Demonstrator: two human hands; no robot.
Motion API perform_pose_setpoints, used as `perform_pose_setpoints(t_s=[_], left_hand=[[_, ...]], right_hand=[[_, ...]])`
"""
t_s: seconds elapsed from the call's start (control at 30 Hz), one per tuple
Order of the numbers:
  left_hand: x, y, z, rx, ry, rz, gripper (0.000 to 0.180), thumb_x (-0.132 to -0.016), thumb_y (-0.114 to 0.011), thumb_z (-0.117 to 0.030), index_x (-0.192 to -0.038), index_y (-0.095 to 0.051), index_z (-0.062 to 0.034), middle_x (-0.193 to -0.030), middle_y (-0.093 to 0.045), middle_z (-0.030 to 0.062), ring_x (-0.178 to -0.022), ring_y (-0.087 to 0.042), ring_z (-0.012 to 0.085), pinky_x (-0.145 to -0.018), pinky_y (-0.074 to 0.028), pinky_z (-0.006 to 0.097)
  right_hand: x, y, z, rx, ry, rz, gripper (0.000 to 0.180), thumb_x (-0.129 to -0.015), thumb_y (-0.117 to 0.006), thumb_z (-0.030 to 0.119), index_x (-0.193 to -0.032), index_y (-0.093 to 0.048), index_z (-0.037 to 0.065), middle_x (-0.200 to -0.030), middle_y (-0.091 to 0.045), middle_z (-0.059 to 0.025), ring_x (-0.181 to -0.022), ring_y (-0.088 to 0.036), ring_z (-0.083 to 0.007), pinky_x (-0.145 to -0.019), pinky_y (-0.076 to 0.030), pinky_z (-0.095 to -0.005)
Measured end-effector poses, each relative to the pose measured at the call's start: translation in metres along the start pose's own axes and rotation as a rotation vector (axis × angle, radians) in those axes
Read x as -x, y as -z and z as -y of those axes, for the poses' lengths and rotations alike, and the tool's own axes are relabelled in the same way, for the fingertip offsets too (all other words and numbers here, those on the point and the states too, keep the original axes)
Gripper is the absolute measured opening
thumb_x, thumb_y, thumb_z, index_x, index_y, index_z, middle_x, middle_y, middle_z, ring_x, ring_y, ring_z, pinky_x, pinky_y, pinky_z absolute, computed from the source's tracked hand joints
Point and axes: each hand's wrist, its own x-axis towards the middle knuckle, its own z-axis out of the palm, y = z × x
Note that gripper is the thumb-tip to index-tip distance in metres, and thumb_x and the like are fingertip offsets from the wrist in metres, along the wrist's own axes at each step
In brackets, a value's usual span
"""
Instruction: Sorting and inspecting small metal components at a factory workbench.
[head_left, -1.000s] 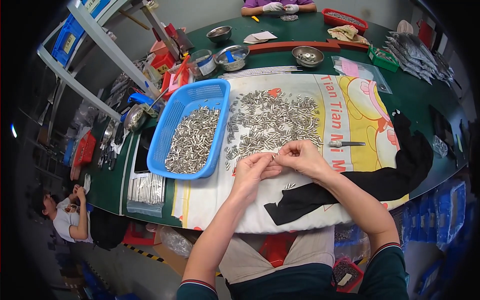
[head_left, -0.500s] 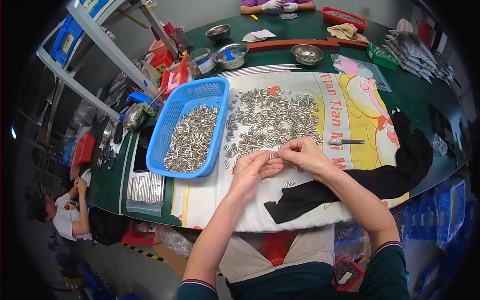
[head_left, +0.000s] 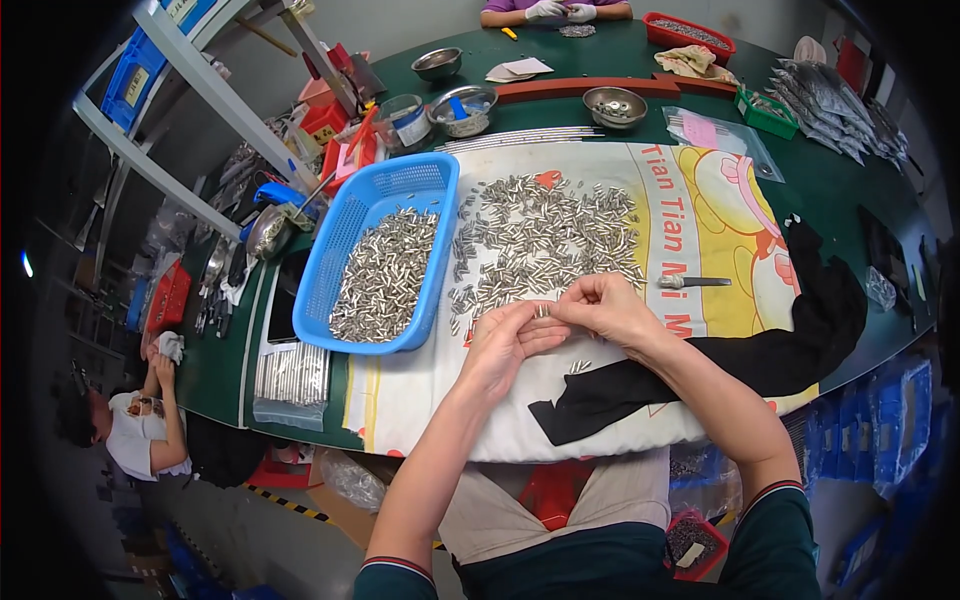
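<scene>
Several short silvery metal pins (head_left: 542,311) sit in a row between the thumb and fingers of my left hand (head_left: 500,345), which is closed on them. My right hand (head_left: 610,308) pinches at the right end of that row; its fingertips touch the pins. Just beyond both hands, a loose spread of the same pins (head_left: 550,235) lies on a printed white and yellow cloth (head_left: 480,430). A few more pins (head_left: 579,367) rest below my right hand. To the left stands a blue plastic basket (head_left: 447,230) heaped with pins (head_left: 385,280).
A black cloth (head_left: 620,400) runs under my right forearm. A dark-bladed tool (head_left: 695,283) lies right of the pins. Metal bowls (head_left: 614,107), thin rods (head_left: 520,138) and a red strip (head_left: 570,88) are behind. Bagged rods (head_left: 290,385) lie left. Co-workers sit across (head_left: 555,12) and left (head_left: 145,430).
My hands stay almost in place, with only slight finger movement at the row of pins. The co-worker on the left has shifted a little, raising a white cloth slightly.
</scene>
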Motion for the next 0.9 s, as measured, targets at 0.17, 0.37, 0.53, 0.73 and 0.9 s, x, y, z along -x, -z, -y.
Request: perform_pose_setpoints(t_s=[0.17, 0.37, 0.53, 0.73, 0.9], left_hand=[[0.0007, -0.0016, -0.0015, -0.007, 0.001, -0.003, 0.030, -0.094, -0.042, -0.016, -0.105, -0.053, 0.0086, -0.096, -0.063, 0.0234, -0.087, -0.065, 0.0270, -0.078, -0.054, 0.033], [0.0015, -0.0025, -0.0025, 0.014, 0.007, -0.002, 0.029, -0.094, -0.041, -0.016, -0.105, -0.052, 0.0086, -0.098, -0.062, 0.0255, -0.089, -0.065, 0.0290, -0.080, -0.054, 0.034], [0.0012, -0.0020, -0.0026, 0.033, 0.019, 0.009, 0.030, -0.094, -0.040, -0.016, -0.104, -0.052, 0.0089, -0.098, -0.061, 0.0263, -0.091, -0.064, 0.0298, -0.081, -0.054, 0.034], [0.0008, -0.0010, -0.0018, 0.036, 0.024, 0.000, 0.030, -0.093, -0.039, -0.016, -0.104, -0.051, 0.0095, -0.098, -0.061, 0.0265, -0.091, -0.064, 0.0303, -0.081, -0.053, 0.034], [0.0003, 0.0012, 0.0002, 0.056, 0.016, -0.011, 0.030, -0.093, -0.039, -0.017, -0.102, -0.052, 0.0091, -0.098, -0.060, 0.0264, -0.090, -0.064, 0.0316, -0.081, -0.054, 0.035]], right_hand=[[-0.0013, 0.0007, -0.0019, 0.037, 0.012, -0.010, 0.022, -0.077, -0.070, 0.019, -0.073, -0.065, -0.002, -0.062, -0.057, -0.0001, -0.055, -0.048, -0.0042, -0.048, -0.037, -0.0201], [-0.0010, 0.0003, -0.0018, 0.042, 0.022, -0.023, 0.021, -0.080, -0.063, 0.021, -0.076, -0.063, 0.001, -0.060, -0.055, 0.0006, -0.048, -0.045, -0.0037, -0.042, -0.033, -0.0197], [-0.0011, 0.0012, -0.0033, 0.049, 0.037, -0.022, 0.021, -0.080, -0.063, 0.021, -0.076, -0.064, 0.001, -0.060, -0.055, 0.0005, -0.047, -0.045, -0.0036, -0.042, -0.033, -0.0194], [0.0006, 0.0000, 0.0020, 0.028, -0.001, -0.023, 0.018, -0.075, -0.066, 0.015, -0.074, -0.064, -0.003, -0.062, -0.058, -0.0013, -0.055, -0.050, -0.0048, -0.048, -0.038, -0.0202], [0.0015, -0.0032, 0.0005, 0.022, 0.050, -0.035, 0.019, -0.075, -0.068, 0.017, -0.075, -0.065, -0.002, -0.061, -0.058, -0.0015, -0.055, -0.051, -0.0050, -0.048, -0.039, -0.0206]])
